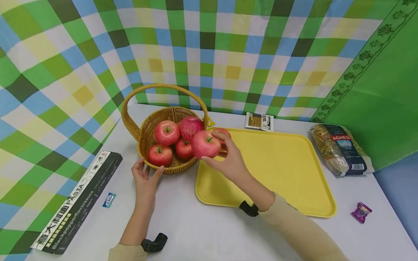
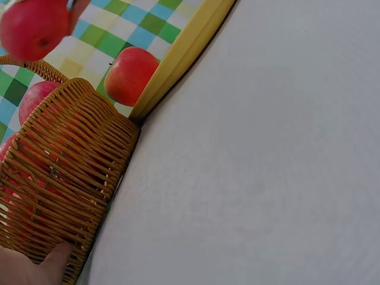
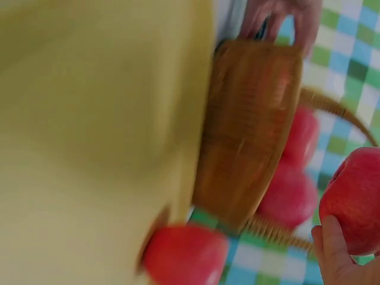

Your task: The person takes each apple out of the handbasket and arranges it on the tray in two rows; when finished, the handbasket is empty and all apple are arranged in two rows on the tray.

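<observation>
My right hand [image 1: 228,159] grips a red apple [image 1: 205,144] by its side, thumb below and fingers behind. That apple is raised over the right rim of a wicker basket [image 1: 177,169], near the left edge of a yellow tray [image 1: 261,170]. Inside the basket lie several red apples [image 1: 167,132]. Another apple [image 3: 187,254] sits at the tray's back left corner, partly hidden behind the held one in the head view. My left hand [image 1: 145,179] holds the basket's near side, its thumb [image 2: 57,261] against the woven wall in the left wrist view.
The basket's tall handle [image 1: 163,86] arches above the apples. To the left lie a long black-and-white pasta box [image 1: 78,203] and a small blue packet [image 1: 109,199]. Past the tray are a flat packet [image 1: 259,121], a pasta bag [image 1: 341,149] and a purple wrapped sweet [image 1: 361,212].
</observation>
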Demonstrator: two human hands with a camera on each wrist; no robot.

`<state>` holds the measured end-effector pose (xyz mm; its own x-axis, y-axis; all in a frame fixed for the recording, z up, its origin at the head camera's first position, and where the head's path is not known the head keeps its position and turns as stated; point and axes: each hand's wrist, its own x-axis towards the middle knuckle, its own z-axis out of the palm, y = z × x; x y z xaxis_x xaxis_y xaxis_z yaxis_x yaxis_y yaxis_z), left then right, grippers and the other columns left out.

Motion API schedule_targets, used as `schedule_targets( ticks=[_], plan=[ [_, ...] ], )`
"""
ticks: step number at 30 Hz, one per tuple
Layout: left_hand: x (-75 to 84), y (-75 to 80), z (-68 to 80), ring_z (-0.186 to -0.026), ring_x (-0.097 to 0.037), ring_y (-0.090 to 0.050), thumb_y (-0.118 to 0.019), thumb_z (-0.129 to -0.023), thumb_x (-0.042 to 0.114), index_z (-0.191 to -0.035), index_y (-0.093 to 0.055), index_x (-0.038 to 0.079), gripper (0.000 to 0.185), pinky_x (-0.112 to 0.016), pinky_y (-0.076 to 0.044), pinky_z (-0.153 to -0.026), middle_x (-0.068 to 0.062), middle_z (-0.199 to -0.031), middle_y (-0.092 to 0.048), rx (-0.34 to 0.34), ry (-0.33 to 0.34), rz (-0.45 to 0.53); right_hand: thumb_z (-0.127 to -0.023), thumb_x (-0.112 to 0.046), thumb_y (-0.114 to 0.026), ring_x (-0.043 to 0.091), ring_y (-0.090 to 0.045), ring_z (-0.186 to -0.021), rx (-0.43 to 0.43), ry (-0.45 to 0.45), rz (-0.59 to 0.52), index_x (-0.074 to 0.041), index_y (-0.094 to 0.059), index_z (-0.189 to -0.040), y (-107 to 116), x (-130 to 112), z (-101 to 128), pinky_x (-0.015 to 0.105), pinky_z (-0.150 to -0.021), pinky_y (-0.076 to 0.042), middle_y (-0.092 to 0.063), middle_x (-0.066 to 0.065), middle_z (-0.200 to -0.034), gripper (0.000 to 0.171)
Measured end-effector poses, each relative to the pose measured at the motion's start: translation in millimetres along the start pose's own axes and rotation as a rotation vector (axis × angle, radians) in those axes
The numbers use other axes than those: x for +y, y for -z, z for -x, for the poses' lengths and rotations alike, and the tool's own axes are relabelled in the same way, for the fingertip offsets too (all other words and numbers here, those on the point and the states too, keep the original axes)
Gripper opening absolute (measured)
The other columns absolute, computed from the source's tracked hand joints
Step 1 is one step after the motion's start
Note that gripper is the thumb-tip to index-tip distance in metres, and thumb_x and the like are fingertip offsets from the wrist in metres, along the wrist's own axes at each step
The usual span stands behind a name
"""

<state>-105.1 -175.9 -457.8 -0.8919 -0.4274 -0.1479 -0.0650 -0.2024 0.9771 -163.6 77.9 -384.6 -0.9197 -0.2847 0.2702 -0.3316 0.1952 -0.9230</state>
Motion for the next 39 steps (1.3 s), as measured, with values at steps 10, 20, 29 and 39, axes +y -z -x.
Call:
schedule_targets(
  ticks=[10,20,29,39],
  plan=[
    [-0.9,-0.5,-2.5,-0.143,-0.019,-0.020,-0.074,-0.086,0.017,-0.139,-0.023,0.023,0.074,-0.025,-0.040,-0.102,0.003,-0.156,-0.014,0.009,0.015,0.003,-0.080,-0.022,-0.081,0.027,-0.056,-0.107,0.117,-0.103,0.150,-0.012,-0.040,-0.139,81.8,27.8,-2.9,0.036,-0.085,-0.055,-0.047,0.007,-0.133,0.073],
    [2.8,-0.7,-1.1,-0.143,-0.017,-0.019,-0.070,-0.089,0.013,-0.138,-0.022,0.024,0.070,-0.025,-0.038,-0.104,0.003,-0.157,-0.013,0.018,0.028,0.005,-0.081,-0.023,-0.080,0.032,-0.052,-0.105,0.070,-0.263,0.249,-0.010,-0.039,-0.139,111.7,78.7,-22.8,0.033,-0.077,-0.055,-0.044,0.011,-0.134,0.072],
    [2.2,-3.8,0.5,-0.142,-0.018,-0.021,-0.071,-0.088,0.013,-0.137,-0.023,0.023,0.069,-0.024,-0.040,-0.102,0.002,-0.156,-0.015,0.015,0.027,0.012,-0.080,-0.017,-0.080,0.032,-0.051,-0.105,0.056,-0.298,0.264,-0.007,-0.041,-0.135,110.1,104.2,-28.0,0.043,-0.085,-0.053,-0.046,0.015,-0.131,0.068],
    [2.6,-2.4,0.1,-0.142,-0.018,-0.022,-0.072,-0.087,0.012,-0.137,-0.023,0.022,0.070,-0.023,-0.040,-0.102,0.001,-0.156,-0.015,0.020,0.021,0.019,-0.080,-0.012,-0.079,0.033,-0.049,-0.111,0.052,-0.258,0.300,-0.003,-0.040,-0.131,106.7,110.2,-31.1,0.046,-0.092,-0.050,-0.046,0.017,-0.130,0.065]
  ],
)
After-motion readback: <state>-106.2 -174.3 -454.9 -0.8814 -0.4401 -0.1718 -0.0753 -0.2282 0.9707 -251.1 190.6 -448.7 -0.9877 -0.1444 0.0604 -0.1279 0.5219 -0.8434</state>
